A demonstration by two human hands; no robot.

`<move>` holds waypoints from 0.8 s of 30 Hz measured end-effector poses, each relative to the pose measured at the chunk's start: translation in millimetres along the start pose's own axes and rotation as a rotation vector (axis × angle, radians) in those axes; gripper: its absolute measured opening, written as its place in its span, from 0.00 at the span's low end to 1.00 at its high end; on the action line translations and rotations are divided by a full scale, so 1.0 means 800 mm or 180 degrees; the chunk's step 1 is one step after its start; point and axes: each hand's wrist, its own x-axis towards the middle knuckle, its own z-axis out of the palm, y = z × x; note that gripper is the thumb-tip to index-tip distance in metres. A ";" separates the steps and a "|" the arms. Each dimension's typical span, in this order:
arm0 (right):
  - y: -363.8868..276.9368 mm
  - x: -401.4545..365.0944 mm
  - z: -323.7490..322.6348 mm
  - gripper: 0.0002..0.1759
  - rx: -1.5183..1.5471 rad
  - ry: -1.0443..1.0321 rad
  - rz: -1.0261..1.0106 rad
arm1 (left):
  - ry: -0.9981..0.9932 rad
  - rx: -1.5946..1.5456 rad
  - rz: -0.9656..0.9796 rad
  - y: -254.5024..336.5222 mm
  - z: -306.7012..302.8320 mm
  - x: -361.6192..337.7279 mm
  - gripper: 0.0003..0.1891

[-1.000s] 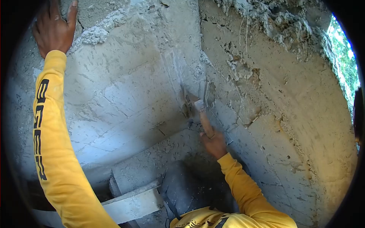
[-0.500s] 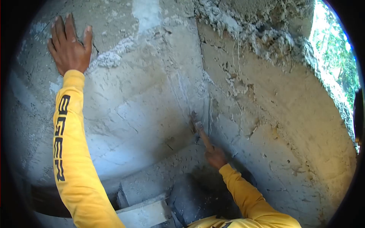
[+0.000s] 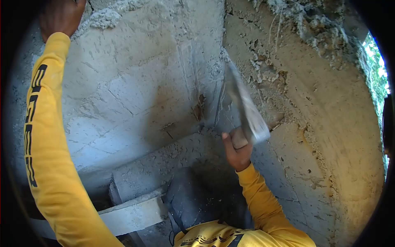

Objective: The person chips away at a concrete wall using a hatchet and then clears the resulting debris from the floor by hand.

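Observation:
My right hand (image 3: 238, 151) is closed around the pale wooden handle of a trowel (image 3: 247, 105). Its long, tapering metal blade is blurred by motion and points up along the corner where two rough concrete faces meet. A dark gouge (image 3: 199, 108) marks the corner just left of the blade. At the top left, my left hand (image 3: 61, 17) lies against the concrete wall (image 3: 123, 74), holding nothing. The thumb stands apart there, while the other fingertips are cut off by the edge of the view.
A curved concrete face (image 3: 325, 136) rises on the right, with a crumbly mortar ridge (image 3: 308, 24) above it. Below lie a concrete ledge (image 3: 144, 177) and a pale board (image 3: 135, 216), close to my dark-clothed leg (image 3: 193, 197). Green foliage shows at far right.
My right hand has drawn the trowel back from the corner and swung its blade up into sight. The view has shifted, so my left hand appears higher, still against the wall.

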 end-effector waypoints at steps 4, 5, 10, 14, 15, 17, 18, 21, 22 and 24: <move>0.068 -0.016 0.031 0.10 -0.0696 -0.0097 -0.0114 | -0.1005 -0.0139 -0.0584 0.002 -0.015 0.004 0.36; 0.118 -0.029 0.044 0.11 -0.0946 -0.0432 0.0338 | -0.1017 -0.0164 -0.0603 0.002 -0.015 0.005 0.36; 0.229 -0.037 0.069 0.16 -0.2589 -0.1761 -0.0021 | -0.0911 -0.0047 -0.0570 -0.010 -0.014 0.014 0.36; 0.109 -0.023 0.031 0.13 -0.1008 -0.1076 0.1393 | -0.0709 0.0241 -0.0221 -0.026 0.009 -0.005 0.36; 0.086 -0.017 0.025 0.10 -0.0834 -0.0891 0.1067 | -0.0641 0.0297 -0.0136 -0.033 0.015 -0.009 0.36; 0.054 -0.013 0.017 0.05 -0.0458 -0.0509 0.0449 | -0.0583 0.0228 -0.0073 -0.038 0.018 -0.012 0.36; 0.043 -0.013 0.014 0.05 -0.0414 -0.0449 0.0394 | -0.0585 0.0116 -0.0103 -0.039 0.018 -0.011 0.36; 0.031 -0.020 0.024 0.05 0.0430 -0.0148 0.0280 | -0.0598 0.0082 -0.0095 -0.039 0.021 -0.019 0.36; 0.038 -0.026 0.039 0.06 0.0035 -0.0033 0.0077 | -0.0573 0.0142 -0.0075 -0.042 0.024 -0.017 0.36; 0.082 -0.050 0.067 0.10 -0.0665 -0.0069 0.0083 | -0.0607 0.0313 -0.0054 -0.045 0.027 -0.013 0.36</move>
